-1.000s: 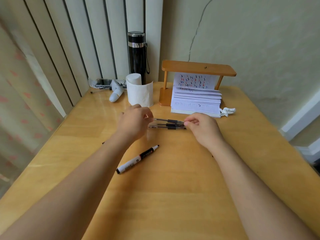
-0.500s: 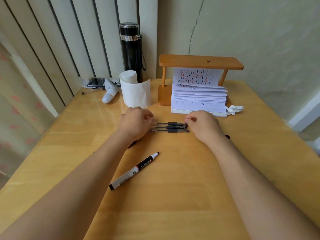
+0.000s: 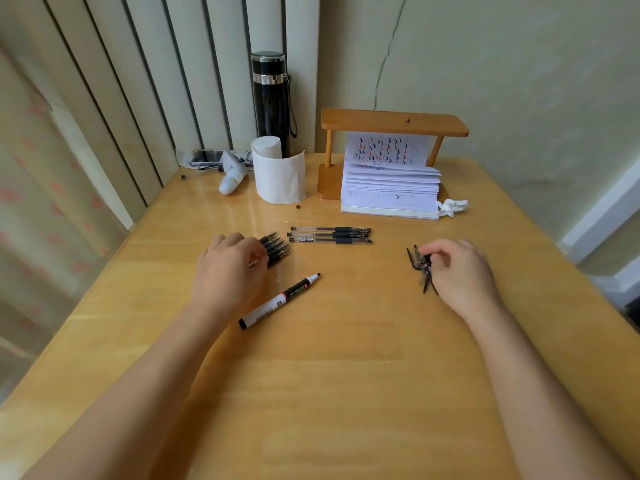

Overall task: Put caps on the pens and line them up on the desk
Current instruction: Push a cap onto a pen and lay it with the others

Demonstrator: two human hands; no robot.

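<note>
Three capped black gel pens (image 3: 330, 235) lie side by side in a row on the wooden desk (image 3: 346, 375). My left hand (image 3: 227, 271) rests on a bunch of several uncapped pens (image 3: 277, 249) whose tips point up and right. To the right, my right hand (image 3: 457, 271) pinches at a small pile of black pen caps (image 3: 422, 266). A white marker (image 3: 278, 301) with a black band and bare tip lies slanted in front of my left hand.
A paper roll (image 3: 278, 173) and black flask (image 3: 272, 102) stand at the back. A wooden stand (image 3: 391, 123) holds a paper pad (image 3: 391, 188), with a crumpled tissue (image 3: 452, 206) beside it. Clutter (image 3: 221, 164) lies at the back left.
Both hands have left the three lined-up pens. My left hand moved left onto the uncapped bunch, and my right hand moved right to the caps.
</note>
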